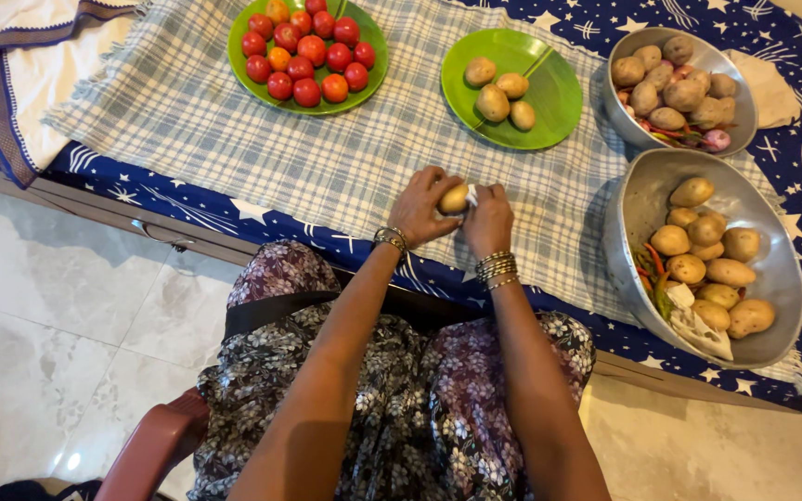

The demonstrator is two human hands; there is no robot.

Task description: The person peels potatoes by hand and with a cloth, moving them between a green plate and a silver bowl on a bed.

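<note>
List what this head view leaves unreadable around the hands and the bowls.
- Head view: white item at the right hand, mostly covered by fingers.
- Potato: underside hidden by the left hand.
- Near bowl: lower contents buried under potatoes.
- Tomato plate: top cut by frame edge.

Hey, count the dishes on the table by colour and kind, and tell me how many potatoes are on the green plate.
Green plates: 2
Metal bowls: 2
Total dishes: 4
Potatoes on the green plate: 4
</note>
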